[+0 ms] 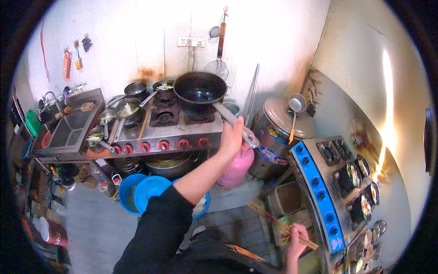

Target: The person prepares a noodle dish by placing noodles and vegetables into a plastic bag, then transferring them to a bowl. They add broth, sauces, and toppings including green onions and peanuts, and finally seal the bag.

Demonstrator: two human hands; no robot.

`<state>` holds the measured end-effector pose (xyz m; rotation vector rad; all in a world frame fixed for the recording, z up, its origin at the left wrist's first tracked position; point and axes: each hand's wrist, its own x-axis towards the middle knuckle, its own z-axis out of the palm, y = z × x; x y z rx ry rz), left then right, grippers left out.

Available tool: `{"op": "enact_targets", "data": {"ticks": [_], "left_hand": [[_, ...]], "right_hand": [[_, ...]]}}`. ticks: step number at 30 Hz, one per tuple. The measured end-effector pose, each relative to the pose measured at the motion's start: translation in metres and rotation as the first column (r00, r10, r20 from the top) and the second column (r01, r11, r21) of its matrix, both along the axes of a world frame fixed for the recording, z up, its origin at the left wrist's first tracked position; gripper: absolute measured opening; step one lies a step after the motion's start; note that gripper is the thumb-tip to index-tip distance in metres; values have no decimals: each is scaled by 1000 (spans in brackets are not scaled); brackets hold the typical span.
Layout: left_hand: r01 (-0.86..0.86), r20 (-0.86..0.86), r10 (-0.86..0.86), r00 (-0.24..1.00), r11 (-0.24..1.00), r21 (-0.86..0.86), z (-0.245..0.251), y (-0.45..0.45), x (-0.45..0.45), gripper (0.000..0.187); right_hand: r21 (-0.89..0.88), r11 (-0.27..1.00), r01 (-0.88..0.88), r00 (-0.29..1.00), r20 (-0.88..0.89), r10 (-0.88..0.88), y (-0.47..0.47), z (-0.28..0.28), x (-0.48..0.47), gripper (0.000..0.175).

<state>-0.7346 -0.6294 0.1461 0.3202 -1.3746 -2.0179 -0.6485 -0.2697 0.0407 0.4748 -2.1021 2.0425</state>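
Note:
My left hand grips the long metal handle of a black deep frying pan. The pan's dark, shiny inside shows no food. It is over the back right of the steel gas stove; whether it rests on a burner, I cannot tell. Lower right, my right hand holds a pair of long wooden chopsticks, tips pointing up and left. On the stove's left side are several small pans, one a pan of pale shredded food. Another small pan with white shreds stands just left of the frying pan.
A pink gas cylinder and a large lidded metal drum stand right of the stove. Blue plastic basins are on the floor. A second, blue-fronted stove carries small dishes of food. At left is a steel sink.

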Motion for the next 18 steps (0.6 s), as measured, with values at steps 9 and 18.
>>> {"op": "enact_targets", "data": {"ticks": [9,18], "left_hand": [[-264,177,273,946,962,-75,25,-172,-252,37],[-449,260,429,865,893,22,-43,-312,-388,46]], "right_hand": [[123,968,218,919,308,-246,-72,-1,-128,20],[180,966,184,925,301,-232,-143,2,-212,17]]}}
